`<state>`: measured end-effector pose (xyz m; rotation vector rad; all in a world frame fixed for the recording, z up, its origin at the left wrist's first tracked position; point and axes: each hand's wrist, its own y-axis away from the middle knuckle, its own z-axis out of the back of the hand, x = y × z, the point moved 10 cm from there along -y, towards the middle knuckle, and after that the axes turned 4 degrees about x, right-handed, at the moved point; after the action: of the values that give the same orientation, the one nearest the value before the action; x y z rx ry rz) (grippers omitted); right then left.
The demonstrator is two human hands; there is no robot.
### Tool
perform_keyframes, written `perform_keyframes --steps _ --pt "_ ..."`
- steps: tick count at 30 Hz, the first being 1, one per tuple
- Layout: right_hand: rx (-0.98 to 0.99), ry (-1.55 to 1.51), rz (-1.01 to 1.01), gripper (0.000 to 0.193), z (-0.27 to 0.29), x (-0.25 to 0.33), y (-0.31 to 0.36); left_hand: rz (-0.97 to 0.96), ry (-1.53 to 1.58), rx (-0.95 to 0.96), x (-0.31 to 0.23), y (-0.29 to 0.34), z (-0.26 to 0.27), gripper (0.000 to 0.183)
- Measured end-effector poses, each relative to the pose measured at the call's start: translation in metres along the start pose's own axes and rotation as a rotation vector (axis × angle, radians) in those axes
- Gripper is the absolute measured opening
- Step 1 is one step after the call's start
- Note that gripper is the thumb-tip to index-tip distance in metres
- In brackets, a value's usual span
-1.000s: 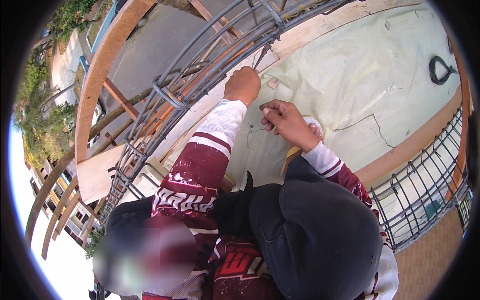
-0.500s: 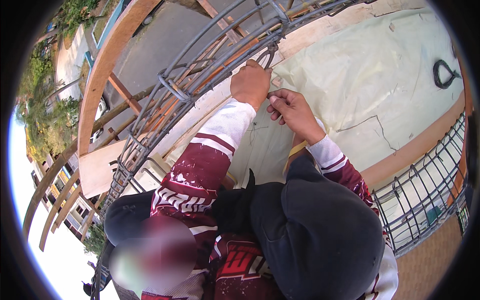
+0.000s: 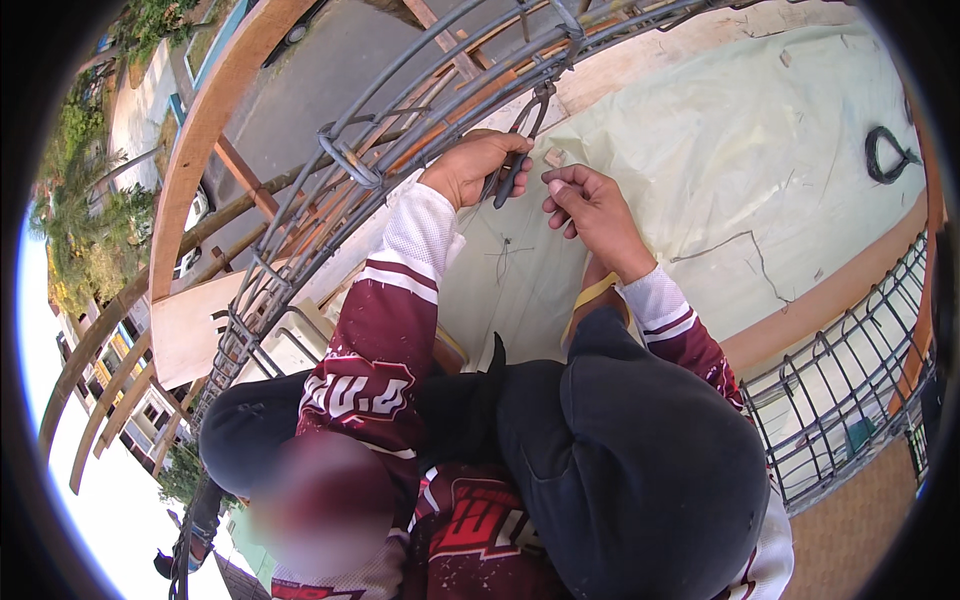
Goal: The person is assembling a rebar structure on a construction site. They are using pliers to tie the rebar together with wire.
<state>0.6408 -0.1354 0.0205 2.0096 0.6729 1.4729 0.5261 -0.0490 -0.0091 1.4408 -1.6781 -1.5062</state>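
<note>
My left hand (image 3: 472, 168) is closed around the dark handles of a pair of pliers (image 3: 522, 140), whose jaws reach up to a bar of the grey steel rebar cage (image 3: 400, 140). My right hand (image 3: 592, 208) hovers just right of the pliers, over the pale plastic sheet (image 3: 720, 140). Its fingers are curled and its thumb is pinched to the forefinger; nothing shows clearly between them. A few thin bits of tie wire (image 3: 505, 255) lie on the sheet below the hands.
A curved wooden beam (image 3: 205, 140) and planks run behind the cage, with a street and houses far below at left. A black loop of wire (image 3: 885, 155) lies on the sheet at right. A second rebar cage (image 3: 850, 390) stands at lower right beside a wooden board (image 3: 800, 315).
My right hand has come away from the pliers and the cage, down and to the right. My left hand stays at the cage with the pliers.
</note>
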Motion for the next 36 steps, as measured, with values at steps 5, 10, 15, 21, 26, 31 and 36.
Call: perform_keyframes --steps 5,10,15,21,26,31,36 --pt "-0.003 0.009 0.014 0.03 0.0 0.003 0.002 -0.038 -0.21 0.011 -0.005 -0.007 0.003 0.026" --pt "-0.034 0.019 0.018 0.028 0.003 0.003 0.003 -0.372 -1.438 -0.526 -0.048 0.006 -0.006 0.03" --pt "-0.008 0.01 0.038 0.028 -0.005 0.007 -0.002 -0.299 -1.695 -0.661 -0.037 0.016 -0.022 0.03" --pt "-0.015 -0.015 0.068 0.028 -0.001 0.015 -0.004 -0.005 -0.714 -0.419 -0.018 0.011 0.026 0.045" --pt "-0.045 -0.019 0.049 0.028 0.011 0.012 -0.001 0.115 -0.893 -0.284 -0.012 0.005 0.014 0.06" --pt "-0.031 -0.028 0.034 0.032 0.01 0.005 -0.004 -0.163 -1.269 -0.656 -0.037 0.024 0.004 0.053" --pt "-0.004 -0.03 0.036 0.032 0.005 0.005 -0.005 -0.092 -1.279 -0.423 -0.043 0.022 0.004 0.05"
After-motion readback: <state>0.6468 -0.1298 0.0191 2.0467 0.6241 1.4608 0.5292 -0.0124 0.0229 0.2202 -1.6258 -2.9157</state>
